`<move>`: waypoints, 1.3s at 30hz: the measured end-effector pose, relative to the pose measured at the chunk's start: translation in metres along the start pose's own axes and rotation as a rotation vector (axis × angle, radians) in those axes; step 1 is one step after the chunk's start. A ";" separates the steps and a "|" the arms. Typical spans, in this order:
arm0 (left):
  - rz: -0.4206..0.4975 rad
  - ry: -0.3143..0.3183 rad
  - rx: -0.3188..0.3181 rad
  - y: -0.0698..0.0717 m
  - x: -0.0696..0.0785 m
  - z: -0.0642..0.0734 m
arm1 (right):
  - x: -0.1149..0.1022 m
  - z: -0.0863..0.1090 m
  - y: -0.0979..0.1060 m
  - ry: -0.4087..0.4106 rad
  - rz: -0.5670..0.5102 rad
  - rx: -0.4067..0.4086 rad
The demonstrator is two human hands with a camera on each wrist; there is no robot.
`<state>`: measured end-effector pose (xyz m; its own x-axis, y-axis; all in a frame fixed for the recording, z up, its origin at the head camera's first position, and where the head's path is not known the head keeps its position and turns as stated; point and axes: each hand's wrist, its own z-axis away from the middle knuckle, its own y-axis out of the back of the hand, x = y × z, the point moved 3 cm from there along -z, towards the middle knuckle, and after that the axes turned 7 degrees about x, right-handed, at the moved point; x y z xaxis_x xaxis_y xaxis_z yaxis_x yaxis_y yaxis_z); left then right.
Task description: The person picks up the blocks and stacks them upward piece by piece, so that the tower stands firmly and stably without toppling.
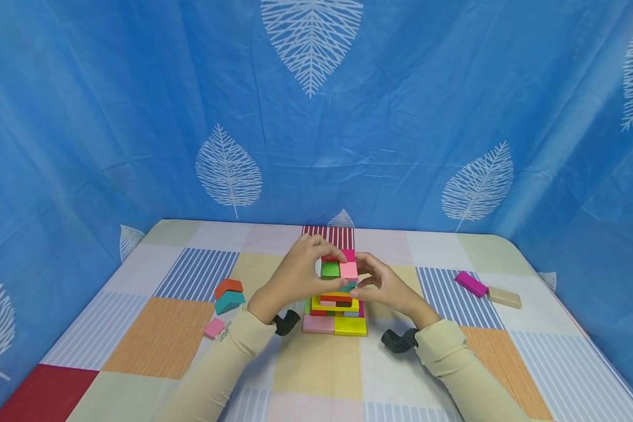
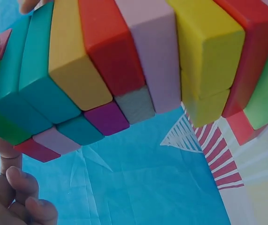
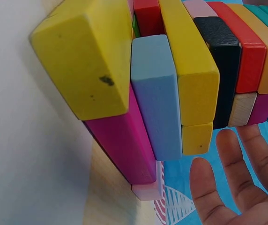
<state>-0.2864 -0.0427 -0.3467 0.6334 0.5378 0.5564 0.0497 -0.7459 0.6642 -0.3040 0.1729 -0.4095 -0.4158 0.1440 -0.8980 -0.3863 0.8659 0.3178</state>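
Observation:
A tower of coloured wooden blocks [image 1: 334, 306] stands in the middle of the cloth. At its top my left hand [image 1: 302, 266] reaches across from the left, pinching a pink block [image 1: 349, 271] with curved thumb and index finger. The green block [image 1: 330, 269] lies beside the pink one. My right hand [image 1: 382, 284] is at the tower's right side, fingertips close to the upper layers. The right wrist view shows its fingers [image 3: 232, 159] extended and apart next to the tower, near a black block [image 3: 218, 70] and a light-blue block [image 3: 156, 98].
Left of the tower lie an orange block [image 1: 228, 287], a teal block [image 1: 229, 302] and a pink block [image 1: 214, 328]. To the right are a magenta block [image 1: 471, 283] and a plain wooden block [image 1: 504, 297]. A blue leaf-patterned curtain [image 1: 316, 152] hangs behind the table.

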 end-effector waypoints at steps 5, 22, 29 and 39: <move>0.021 -0.004 -0.002 0.002 -0.003 0.002 | -0.001 0.000 0.001 -0.003 -0.006 0.000; 0.163 0.163 -0.145 0.017 -0.035 0.006 | -0.013 -0.002 -0.003 0.019 0.007 0.093; 0.191 0.165 -0.139 0.016 -0.038 0.007 | -0.013 -0.003 -0.004 0.022 0.019 0.106; 0.168 0.147 -0.164 0.021 -0.036 0.009 | -0.012 -0.003 -0.005 0.003 0.022 0.095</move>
<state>-0.3015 -0.0811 -0.3574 0.5027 0.4724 0.7239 -0.1799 -0.7620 0.6221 -0.2993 0.1654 -0.3997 -0.4256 0.1628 -0.8901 -0.2975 0.9038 0.3076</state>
